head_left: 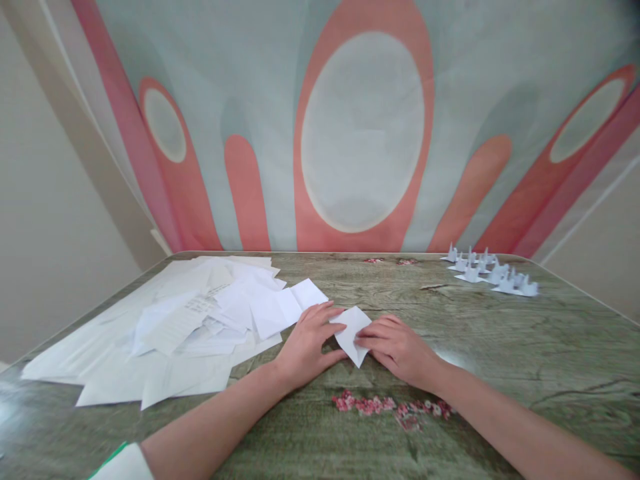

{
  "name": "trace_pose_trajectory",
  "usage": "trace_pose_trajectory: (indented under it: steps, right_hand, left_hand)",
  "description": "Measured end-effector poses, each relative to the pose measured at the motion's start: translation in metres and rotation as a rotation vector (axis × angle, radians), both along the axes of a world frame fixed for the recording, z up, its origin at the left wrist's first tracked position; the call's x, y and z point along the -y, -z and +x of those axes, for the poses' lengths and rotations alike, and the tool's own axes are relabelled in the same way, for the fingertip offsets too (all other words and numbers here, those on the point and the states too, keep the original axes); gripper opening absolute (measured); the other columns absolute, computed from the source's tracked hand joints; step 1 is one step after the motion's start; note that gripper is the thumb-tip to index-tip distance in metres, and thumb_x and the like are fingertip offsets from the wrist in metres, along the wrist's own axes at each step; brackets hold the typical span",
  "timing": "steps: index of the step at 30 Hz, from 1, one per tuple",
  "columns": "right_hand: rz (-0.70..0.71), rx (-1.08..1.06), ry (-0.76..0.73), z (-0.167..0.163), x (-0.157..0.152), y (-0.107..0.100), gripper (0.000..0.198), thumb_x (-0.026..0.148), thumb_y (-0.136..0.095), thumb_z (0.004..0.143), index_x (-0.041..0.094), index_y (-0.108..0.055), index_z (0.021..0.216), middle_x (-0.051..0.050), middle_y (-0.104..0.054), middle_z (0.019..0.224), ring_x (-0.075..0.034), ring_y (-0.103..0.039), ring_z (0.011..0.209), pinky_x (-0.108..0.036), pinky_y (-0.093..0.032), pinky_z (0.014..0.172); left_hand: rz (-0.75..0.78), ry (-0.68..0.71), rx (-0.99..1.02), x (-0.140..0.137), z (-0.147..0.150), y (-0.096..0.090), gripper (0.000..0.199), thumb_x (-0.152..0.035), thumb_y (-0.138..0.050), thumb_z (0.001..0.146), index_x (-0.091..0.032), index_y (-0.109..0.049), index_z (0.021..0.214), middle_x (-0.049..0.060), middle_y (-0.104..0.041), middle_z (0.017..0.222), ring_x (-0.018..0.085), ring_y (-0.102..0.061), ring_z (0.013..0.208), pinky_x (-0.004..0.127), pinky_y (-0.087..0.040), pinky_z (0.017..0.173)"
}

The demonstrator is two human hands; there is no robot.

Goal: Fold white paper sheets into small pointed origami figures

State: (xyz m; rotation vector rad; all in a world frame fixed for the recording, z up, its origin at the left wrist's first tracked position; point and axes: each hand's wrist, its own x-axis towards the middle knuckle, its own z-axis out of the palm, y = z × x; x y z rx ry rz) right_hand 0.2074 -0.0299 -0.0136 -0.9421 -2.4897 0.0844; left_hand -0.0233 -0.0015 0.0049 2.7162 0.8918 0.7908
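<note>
A small folded piece of white paper (352, 331), roughly diamond-shaped, lies between my two hands near the middle of the table. My left hand (311, 343) holds its left side, with a fingertip on the upper left edge and the thumb at the lower left edge. On the other side, my right hand (399, 347) pinches the right part of the paper, its fingertips over the surface. The right thumb is partly hidden behind the fingers. Just beyond my left hand lies a creased white sheet (306, 293).
A big spread of loose white papers (190, 373) covers the table's left side, some with writing. Several small folded white paper figures (493, 270) with upright points stand at the back right. The wood-patterned table (525, 373) bears printed pink flowers. A patterned curtain (270, 87) hangs behind.
</note>
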Motion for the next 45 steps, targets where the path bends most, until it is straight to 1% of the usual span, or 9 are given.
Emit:
trace_pose_trajectory:
  steps: [4,9,12,20,25,29,35,40,45]
  right_hand:
    - [0.002,-0.012,-0.035,0.002,0.001,-0.002,0.028,0.012,-0.048,0.084,0.023,-0.061,0.106,-0.005,-0.065,0.102,-0.017,-0.056,0.093,-0.038,-0.037,0.085]
    - [0.032,-0.03,-0.038,0.001,0.003,-0.005,0.026,0.012,-0.048,0.083,0.022,-0.063,0.102,-0.006,-0.066,0.099,-0.017,-0.057,0.093,-0.038,-0.038,0.086]
    - [0.046,-0.027,-0.049,0.001,0.003,-0.005,0.025,0.013,-0.049,0.083,0.022,-0.063,0.101,-0.006,-0.066,0.099,-0.017,-0.058,0.092,-0.038,-0.039,0.085]
    - [0.014,-0.067,-0.022,-0.001,0.004,-0.01,0.02,0.018,-0.045,0.088,0.02,-0.063,0.097,-0.005,-0.068,0.094,-0.017,-0.059,0.089,-0.036,-0.04,0.083]
    - [-0.104,-0.143,0.093,-0.003,0.005,-0.011,0.022,0.025,-0.041,0.091,0.02,-0.061,0.084,-0.004,-0.066,0.079,-0.016,-0.058,0.077,-0.031,-0.041,0.075]
    - [-0.214,-0.195,0.201,-0.005,0.006,-0.01,0.032,0.03,-0.039,0.092,0.019,-0.053,0.066,-0.001,-0.056,0.063,-0.015,-0.052,0.065,-0.028,-0.04,0.065]
    - [-0.31,-0.375,0.233,-0.007,0.001,-0.007,0.03,0.028,-0.039,0.091,0.018,-0.055,0.068,-0.005,-0.059,0.084,-0.014,-0.055,0.076,-0.027,-0.042,0.069]
    - [-0.318,-0.354,0.316,-0.006,-0.01,0.0,0.031,0.029,-0.043,0.089,0.018,-0.054,0.062,-0.004,-0.059,0.077,-0.014,-0.055,0.068,-0.027,-0.042,0.063]
    - [-0.307,-0.296,0.367,-0.005,-0.017,0.001,0.032,0.03,-0.044,0.087,0.018,-0.053,0.059,-0.003,-0.059,0.073,-0.014,-0.054,0.064,-0.027,-0.042,0.061]
  left_hand:
    - [0.061,0.026,-0.056,0.0,-0.001,0.0,0.019,-0.022,-0.056,0.082,-0.021,-0.063,0.1,0.006,-0.058,0.119,0.024,-0.039,0.123,0.046,-0.031,0.102]
    - [0.128,0.113,-0.167,0.002,0.001,0.002,0.022,-0.019,-0.045,0.088,-0.022,-0.06,0.104,0.001,-0.06,0.118,0.021,-0.042,0.121,0.045,-0.026,0.105]
    - [0.146,0.138,-0.187,0.003,0.001,0.004,0.023,-0.018,-0.045,0.088,-0.021,-0.06,0.106,0.002,-0.061,0.116,0.019,-0.048,0.116,0.042,-0.03,0.104]
    - [0.015,0.128,-0.194,0.007,0.002,-0.003,0.026,-0.019,-0.04,0.089,-0.019,-0.062,0.103,0.006,-0.065,0.109,0.018,-0.059,0.102,0.032,-0.043,0.092]
    - [-0.099,0.034,-0.117,0.01,0.004,-0.005,0.027,-0.024,-0.038,0.091,-0.02,-0.063,0.101,0.005,-0.068,0.095,0.019,-0.063,0.09,0.031,-0.046,0.085]
    - [-0.207,-0.059,-0.056,0.01,0.006,-0.006,0.027,-0.025,-0.038,0.09,-0.021,-0.065,0.094,0.003,-0.068,0.089,0.018,-0.063,0.082,0.027,-0.047,0.075]
    - [-0.331,-0.131,0.08,0.007,0.01,-0.001,0.024,-0.027,-0.043,0.087,-0.02,-0.066,0.09,0.002,-0.068,0.084,0.017,-0.061,0.074,0.025,-0.047,0.069]
    - [-0.419,-0.2,0.177,0.001,0.012,0.005,0.029,-0.027,-0.048,0.083,-0.02,-0.06,0.108,0.0,-0.067,0.075,0.015,-0.06,0.065,0.025,-0.048,0.064]
    - [-0.346,-0.206,0.134,-0.001,0.013,0.003,0.028,-0.027,-0.047,0.085,-0.021,-0.059,0.109,0.001,-0.065,0.077,0.016,-0.06,0.068,0.026,-0.048,0.067]
